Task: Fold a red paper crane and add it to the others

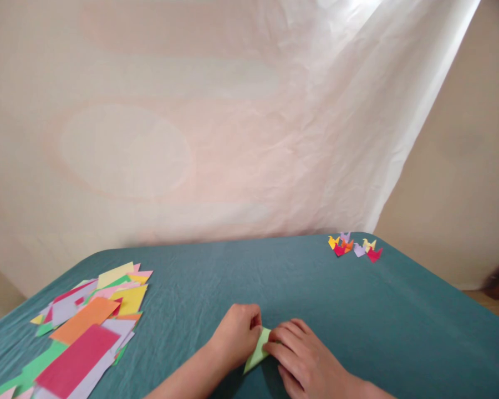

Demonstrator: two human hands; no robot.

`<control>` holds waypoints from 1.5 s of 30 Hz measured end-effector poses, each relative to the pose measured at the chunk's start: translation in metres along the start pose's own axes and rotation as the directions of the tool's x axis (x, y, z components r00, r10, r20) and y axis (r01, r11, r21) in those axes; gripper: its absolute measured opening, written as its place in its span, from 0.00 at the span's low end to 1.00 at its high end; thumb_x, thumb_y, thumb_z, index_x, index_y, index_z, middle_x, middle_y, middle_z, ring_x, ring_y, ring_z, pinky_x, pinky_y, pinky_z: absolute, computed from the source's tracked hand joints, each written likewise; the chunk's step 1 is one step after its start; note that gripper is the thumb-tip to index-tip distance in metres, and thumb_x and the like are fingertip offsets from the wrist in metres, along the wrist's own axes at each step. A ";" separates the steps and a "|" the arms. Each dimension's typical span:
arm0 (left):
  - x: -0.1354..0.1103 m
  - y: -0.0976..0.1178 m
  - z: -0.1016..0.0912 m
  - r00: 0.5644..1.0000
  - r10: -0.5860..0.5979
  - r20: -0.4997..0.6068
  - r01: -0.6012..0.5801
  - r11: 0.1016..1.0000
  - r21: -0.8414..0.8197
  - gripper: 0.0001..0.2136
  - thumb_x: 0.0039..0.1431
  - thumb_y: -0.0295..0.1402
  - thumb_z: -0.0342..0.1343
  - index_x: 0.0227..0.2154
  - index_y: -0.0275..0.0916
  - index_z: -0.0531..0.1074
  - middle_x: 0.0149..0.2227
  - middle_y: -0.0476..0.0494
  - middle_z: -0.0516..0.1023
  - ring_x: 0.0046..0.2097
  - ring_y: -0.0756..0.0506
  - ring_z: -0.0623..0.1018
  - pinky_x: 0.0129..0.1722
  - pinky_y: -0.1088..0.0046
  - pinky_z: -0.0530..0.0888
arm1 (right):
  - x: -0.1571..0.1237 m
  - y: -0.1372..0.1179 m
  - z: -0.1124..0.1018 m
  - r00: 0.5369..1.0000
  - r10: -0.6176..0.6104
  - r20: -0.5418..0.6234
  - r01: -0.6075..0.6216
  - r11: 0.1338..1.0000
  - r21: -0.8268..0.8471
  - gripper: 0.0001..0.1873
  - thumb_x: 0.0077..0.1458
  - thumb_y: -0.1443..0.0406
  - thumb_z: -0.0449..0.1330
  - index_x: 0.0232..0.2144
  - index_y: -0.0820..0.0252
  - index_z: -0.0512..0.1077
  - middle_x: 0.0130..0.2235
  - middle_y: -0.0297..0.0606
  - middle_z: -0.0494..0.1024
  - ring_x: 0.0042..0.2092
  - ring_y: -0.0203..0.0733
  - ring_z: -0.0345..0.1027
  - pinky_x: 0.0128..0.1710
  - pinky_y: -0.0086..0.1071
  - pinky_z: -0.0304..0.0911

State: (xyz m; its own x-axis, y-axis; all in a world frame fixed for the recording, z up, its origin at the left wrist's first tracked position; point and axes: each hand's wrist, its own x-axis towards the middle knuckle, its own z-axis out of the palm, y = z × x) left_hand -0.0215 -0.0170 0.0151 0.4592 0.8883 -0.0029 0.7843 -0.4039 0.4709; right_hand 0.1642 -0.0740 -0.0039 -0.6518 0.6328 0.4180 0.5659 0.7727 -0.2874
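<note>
A small light-green piece of folded paper (256, 353) lies at the front middle of the table, between my two hands. My left hand (238, 335) is closed, thumb and curled fingers pinching the paper's upper left edge. From the other side my right hand (301, 357) holds the paper's right edge, fingers bent over it and pressed together. The paper tapers to a point toward the lower left. Its right part is hidden under my right fingers.
Loose coloured paper sheets, among them a crimson sheet (79, 360) and an orange sheet (85, 320), are heaped at the left of the green-covered table (216, 277). Several small folded paper birds (374, 254) stand at the far right corner. A pale cloth (233, 138) hangs behind.
</note>
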 end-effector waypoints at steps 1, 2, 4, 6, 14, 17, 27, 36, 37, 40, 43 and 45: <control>-0.001 0.001 0.000 1.000 0.006 0.001 -0.006 1.000 0.006 0.09 0.47 0.23 0.45 0.23 0.37 0.71 0.23 0.50 0.73 0.27 0.50 0.70 0.26 0.77 0.60 | 0.000 0.000 -0.001 1.000 0.008 0.015 -0.008 1.000 0.002 0.14 0.53 0.72 0.51 0.42 0.61 0.69 0.42 0.42 0.73 0.43 0.46 0.63 0.45 0.42 0.57; -0.001 0.001 0.000 1.000 0.012 0.001 -0.012 1.000 0.012 0.09 0.47 0.23 0.45 0.23 0.37 0.70 0.23 0.50 0.73 0.27 0.50 0.70 0.26 0.77 0.60 | 0.001 0.000 -0.001 0.999 0.016 0.031 -0.016 1.000 0.005 0.14 0.53 0.71 0.52 0.43 0.60 0.69 0.43 0.42 0.73 0.44 0.46 0.63 0.46 0.42 0.57; -0.002 0.003 0.000 1.000 0.024 0.000 -0.024 0.999 0.026 0.09 0.48 0.22 0.45 0.23 0.38 0.69 0.23 0.50 0.73 0.27 0.50 0.70 0.27 0.77 0.60 | 0.001 -0.001 -0.002 0.998 0.023 0.057 -0.024 1.000 0.009 0.15 0.53 0.71 0.53 0.44 0.59 0.69 0.44 0.42 0.73 0.45 0.46 0.63 0.47 0.42 0.56; -0.003 0.003 0.000 1.000 0.031 -0.004 -0.031 0.999 0.039 0.08 0.48 0.22 0.45 0.23 0.38 0.68 0.23 0.50 0.72 0.28 0.49 0.70 0.27 0.77 0.60 | 0.001 -0.001 -0.003 0.997 0.024 0.069 -0.025 1.000 0.010 0.15 0.53 0.71 0.53 0.45 0.59 0.69 0.45 0.41 0.73 0.46 0.46 0.63 0.49 0.42 0.55; -0.001 -0.002 0.001 0.995 0.085 -0.054 -0.085 0.996 0.009 0.10 0.44 0.20 0.49 0.28 0.39 0.69 0.29 0.49 0.72 0.31 0.49 0.70 0.30 0.77 0.62 | 0.001 -0.006 -0.007 0.995 0.050 0.089 -0.048 0.999 -0.025 0.18 0.52 0.72 0.51 0.46 0.58 0.68 0.44 0.41 0.74 0.46 0.45 0.64 0.51 0.43 0.53; 0.002 -0.005 0.003 0.980 0.200 -0.021 -0.200 0.978 -0.056 0.10 0.45 0.18 0.48 0.25 0.38 0.70 0.29 0.48 0.72 0.32 0.50 0.71 0.31 0.78 0.63 | 0.002 -0.008 -0.010 0.993 0.060 0.102 -0.056 0.997 -0.044 0.18 0.51 0.72 0.51 0.46 0.58 0.68 0.44 0.41 0.74 0.46 0.44 0.64 0.51 0.42 0.54; -0.002 -0.003 -0.007 0.929 0.359 0.084 -0.355 0.933 -0.060 0.13 0.54 0.18 0.47 0.33 0.38 0.74 0.33 0.46 0.75 0.38 0.48 0.74 0.39 0.76 0.67 | -0.002 -0.006 -0.007 0.992 0.082 0.099 -0.077 0.996 -0.055 0.15 0.54 0.69 0.53 0.45 0.58 0.69 0.45 0.40 0.75 0.47 0.44 0.65 0.51 0.42 0.54; -0.029 0.006 -0.029 0.926 0.353 0.136 -0.355 0.935 -0.011 0.11 0.58 0.26 0.52 0.43 0.41 0.72 0.43 0.44 0.75 0.46 0.45 0.72 0.49 0.70 0.66 | -0.004 -0.006 -0.008 0.998 -0.007 0.070 0.024 0.969 -0.245 0.14 0.55 0.66 0.58 0.46 0.58 0.67 0.45 0.37 0.77 0.44 0.45 0.68 0.47 0.40 0.58; -0.031 0.005 -0.029 0.927 0.349 0.136 -0.350 0.937 -0.014 0.11 0.59 0.26 0.52 0.43 0.41 0.72 0.43 0.44 0.75 0.46 0.45 0.72 0.49 0.70 0.66 | -0.004 -0.006 -0.009 0.997 -0.016 0.072 0.034 0.964 -0.264 0.14 0.55 0.66 0.58 0.45 0.58 0.68 0.44 0.37 0.77 0.43 0.45 0.68 0.46 0.39 0.59; -0.034 0.003 -0.028 0.928 0.347 0.133 -0.347 0.938 -0.029 0.11 0.60 0.26 0.51 0.43 0.41 0.72 0.44 0.44 0.75 0.47 0.45 0.72 0.51 0.70 0.66 | -0.005 -0.005 -0.008 0.997 -0.029 0.073 0.050 0.950 -0.309 0.11 0.54 0.66 0.58 0.42 0.59 0.68 0.42 0.37 0.77 0.41 0.44 0.69 0.42 0.37 0.60; -0.034 0.001 -0.026 0.931 0.343 0.127 -0.342 0.939 -0.031 0.09 0.59 0.27 0.52 0.42 0.41 0.72 0.44 0.44 0.75 0.48 0.45 0.72 0.51 0.71 0.66 | -0.006 -0.004 -0.005 0.997 -0.041 0.060 0.059 0.942 -0.332 0.11 0.55 0.67 0.58 0.43 0.60 0.68 0.41 0.37 0.77 0.40 0.43 0.69 0.40 0.36 0.61; -0.035 0.002 -0.025 0.933 0.337 0.131 -0.337 0.941 -0.023 0.08 0.59 0.27 0.52 0.40 0.40 0.72 0.44 0.44 0.75 0.47 0.44 0.72 0.50 0.70 0.66 | -0.006 -0.004 -0.003 0.997 -0.052 0.053 0.067 0.941 -0.332 0.11 0.56 0.67 0.57 0.43 0.61 0.68 0.41 0.37 0.77 0.40 0.43 0.69 0.39 0.36 0.61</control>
State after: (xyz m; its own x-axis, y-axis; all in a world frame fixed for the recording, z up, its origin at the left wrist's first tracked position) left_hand -0.0466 -0.0428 0.0382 0.7467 0.6639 0.0407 0.5742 -0.6743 0.4644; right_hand 0.1676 -0.0815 -0.0026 -0.7060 0.5936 0.3863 0.6567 0.7529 0.0435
